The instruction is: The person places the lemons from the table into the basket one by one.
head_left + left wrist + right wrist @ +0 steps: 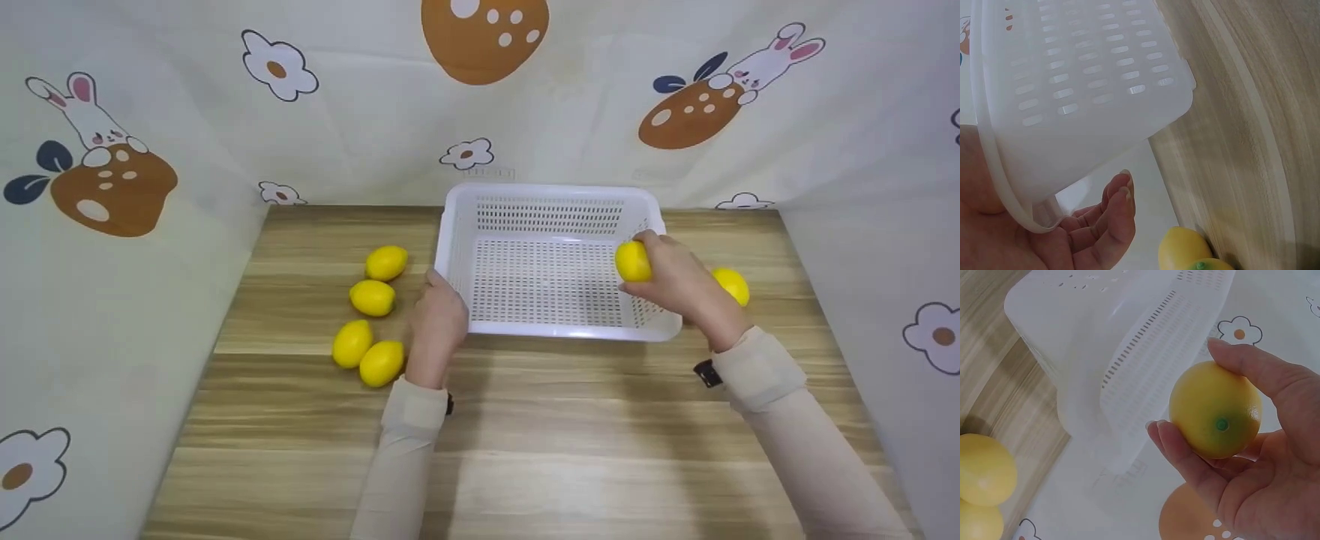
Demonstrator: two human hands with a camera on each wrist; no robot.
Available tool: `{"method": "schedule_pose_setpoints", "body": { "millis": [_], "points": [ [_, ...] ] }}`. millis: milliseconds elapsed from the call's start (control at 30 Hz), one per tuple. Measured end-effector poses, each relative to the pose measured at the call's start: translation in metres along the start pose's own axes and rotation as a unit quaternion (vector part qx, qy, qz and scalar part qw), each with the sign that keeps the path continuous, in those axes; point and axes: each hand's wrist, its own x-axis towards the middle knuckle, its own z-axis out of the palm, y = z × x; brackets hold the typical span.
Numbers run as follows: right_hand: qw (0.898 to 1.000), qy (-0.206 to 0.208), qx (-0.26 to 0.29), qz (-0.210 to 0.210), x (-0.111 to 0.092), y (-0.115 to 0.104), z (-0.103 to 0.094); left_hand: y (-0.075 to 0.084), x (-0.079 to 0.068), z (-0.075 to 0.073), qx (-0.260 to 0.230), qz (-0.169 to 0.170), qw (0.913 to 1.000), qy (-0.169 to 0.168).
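A white plastic basket [547,334] with slotted walls and floor stands at the back of the table, its inside bare of fruit. At its left front corner my left hand [439,315] grips the rim; the left wrist view shows the thumb side and curled fingers [1107,230] on either side of the rim. Over the basket's right end, my right hand [679,281] holds a yellow lemon [632,261] between thumb and fingers. The lemon [1216,409] turns its green-tipped end toward the right wrist camera.
Several lemons [373,298] lie on the wooden table [540,450] left of the basket. Another lemon [732,286] sits to its right, partly behind my right wrist; the right wrist view shows two lemons [985,469] there. Patterned cloth [360,112] walls the back and sides.
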Motion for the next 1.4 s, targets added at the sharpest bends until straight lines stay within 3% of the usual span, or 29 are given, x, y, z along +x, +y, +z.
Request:
{"method": "schedule_pose_setpoints", "body": {
  "millis": [400,733,967,1400],
  "points": [
    [1.000,-0.005,-0.006,-0.010,0.0076,-0.0063,0.0013,0.0011,0.0007,-0.0008,-0.016,-0.015,0.9997,-0.009],
    [1.000,-0.006,0.001,-0.003,0.0076,-0.0055,0.0042,0.0023,0.0009,-0.0014,-0.001,-0.020,0.9997,-0.011],
    [1.000,-0.005,-0.004,-0.010,0.0070,-0.0047,0.0053,0.0011,-0.0007,-0.0018,-0.024,-0.008,0.9995,-0.018],
    [1.000,-0.006,0.000,-0.004,0.0064,-0.0007,0.0041,0.0017,-0.0015,-0.0019,-0.024,-0.008,0.9995,-0.017]
  ]
}}
